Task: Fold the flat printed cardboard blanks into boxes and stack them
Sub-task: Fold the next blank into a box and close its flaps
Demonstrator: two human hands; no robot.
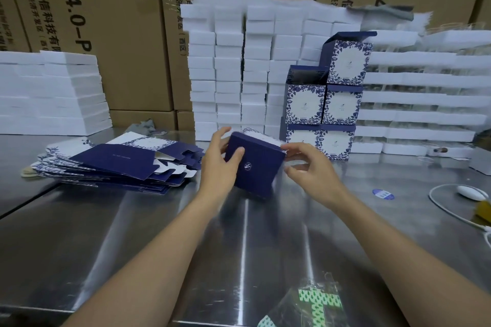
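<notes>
**Plastic wrap (317, 302) nearest, navy box (255, 167) held beyond**

Green-printed wrap lies on the steel table (159, 233). Beyond, the left hand (220, 164) grips the box just above the table, thumb curled over its dark logo face, which tilts toward the camera. The right hand (310, 167) has bent fingers touching the right edge; blur hides any pinch. Flat blanks (119, 162) lie left, and finished boxes (326, 103) stand stacked behind.
</notes>
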